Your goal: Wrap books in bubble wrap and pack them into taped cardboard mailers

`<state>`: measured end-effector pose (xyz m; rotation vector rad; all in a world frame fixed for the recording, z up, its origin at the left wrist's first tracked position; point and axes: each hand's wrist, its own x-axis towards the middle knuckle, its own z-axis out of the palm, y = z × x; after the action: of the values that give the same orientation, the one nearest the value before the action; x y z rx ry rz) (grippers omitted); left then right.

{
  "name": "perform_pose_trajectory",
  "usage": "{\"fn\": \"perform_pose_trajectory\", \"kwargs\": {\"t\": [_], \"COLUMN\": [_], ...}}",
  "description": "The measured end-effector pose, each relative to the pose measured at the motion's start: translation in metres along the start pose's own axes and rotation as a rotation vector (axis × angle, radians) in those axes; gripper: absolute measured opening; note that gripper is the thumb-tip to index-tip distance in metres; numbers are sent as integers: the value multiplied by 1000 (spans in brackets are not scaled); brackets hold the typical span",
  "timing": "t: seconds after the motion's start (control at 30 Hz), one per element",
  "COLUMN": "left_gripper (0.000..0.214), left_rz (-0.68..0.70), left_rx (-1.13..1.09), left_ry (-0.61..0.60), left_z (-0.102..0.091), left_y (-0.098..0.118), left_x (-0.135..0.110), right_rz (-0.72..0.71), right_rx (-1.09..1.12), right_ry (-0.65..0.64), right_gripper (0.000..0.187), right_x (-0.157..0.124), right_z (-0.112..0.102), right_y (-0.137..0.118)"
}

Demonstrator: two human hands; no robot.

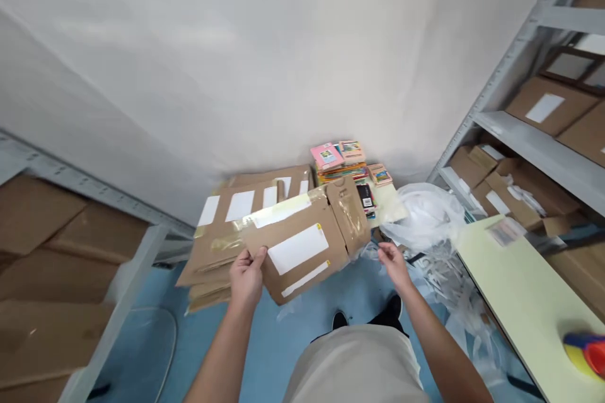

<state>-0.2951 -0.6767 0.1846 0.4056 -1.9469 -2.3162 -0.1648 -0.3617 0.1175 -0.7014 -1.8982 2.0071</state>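
A flattened cardboard box (pixel 302 293) with white labels and clear tape is gripped at its left edge by my left hand (pixel 246 277), thumb on top. Its taped end flap (pixel 348 211) is folded at an angle on the right. My right hand (pixel 393 262) is just off that right end, apart from the cardboard, with its fingers loosely bent and nothing visible in them. Behind and to the left lies a stack of flattened cardboard boxes (pixel 212 258), also labelled and taped.
Small colourful booklets (pixel 338 160) are piled on a pale surface by the wall. White plastic bags (pixel 428 211) and scraps crowd the right. A pale green table (pixel 524 277) stands at right. Shelves with cardboard boxes (pixel 551 104) flank both sides; a white hose (pixel 171 340) crosses the blue floor.
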Motion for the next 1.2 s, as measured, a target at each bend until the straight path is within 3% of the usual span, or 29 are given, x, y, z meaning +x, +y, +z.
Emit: {"fn": "perform_pose_trajectory", "kwargs": {"t": [0.13,0.27,0.37,0.47,0.57,0.7,0.9,1.1,1.2], "left_gripper": [56,59,60,60,57,47,40,45,45], "left_rz": [-110,-208,-238,-239,-260,-217,4,-93,-145], "left_rx": [115,252,325,348,323,321,468,302,300], "left_ry": [-360,-779,-1036,-1162,-1216,-1238,-1336,-1546,-1483], "left_z": [76,180,260,328,383,440,501,544,567], "left_y": [6,-8,-27,-50,-73,-101,-125,-128,-132], "left_x": [-18,-56,-96,-140,-180,-223,-270,-309,-316], "right_rz": [-79,-96,-141,-153,-143,-144,-196,-210,-206], "right_rx": [53,156,203,218,240,263,291,268,238], "right_ry": [327,524,648,773,817,884,1084,1247,1278], "right_gripper": [52,65,61,51,42,35,33,30,31], "right_x": [1,-17,-43,-78,-110,-137,-156,-155,-143], "right_z": [-85,-170,-240,-305,-354,-393,-420,-435,-441], "right_y": [-16,-28,-32,-31,-30,-28,-21,-18,-23]}}
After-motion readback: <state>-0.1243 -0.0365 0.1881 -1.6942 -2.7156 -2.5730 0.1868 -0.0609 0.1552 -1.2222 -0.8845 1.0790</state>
